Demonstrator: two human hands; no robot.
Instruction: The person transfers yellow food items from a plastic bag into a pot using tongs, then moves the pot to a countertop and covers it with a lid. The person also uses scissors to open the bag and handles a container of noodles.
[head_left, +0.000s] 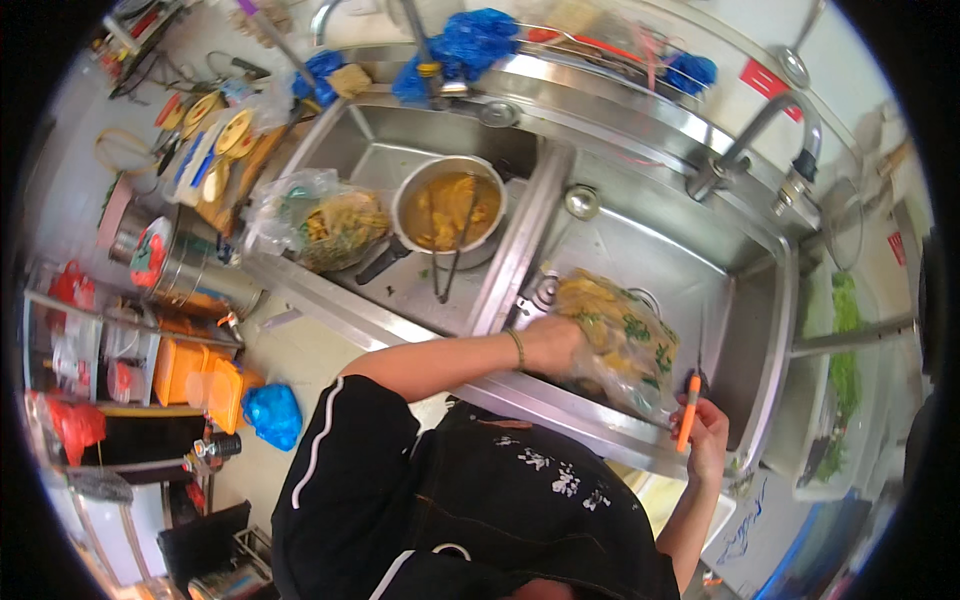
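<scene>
A clear plastic bag of yellowish food with green leaves (619, 330) lies in the right basin of the steel sink (630, 232). My left hand (555, 345) is closed at the bag's left side, gripping it; its fingertips are hidden. At the bag's lower right, my right hand (705, 431) holds a slim orange-handled knife (688, 416), its thin blade pointing away from me. The fingers of that hand are close to the bag's corner; whether they also pinch the plastic, I cannot tell.
In the left basin, a metal pot (400, 217) of brownish liquid and food has tongs (442, 281) leaning in it. Another filled plastic bag (337, 229) sits left of it. A curved faucet (750, 139) overhangs the right basin. Leafy greens (844, 360) fill a container at right.
</scene>
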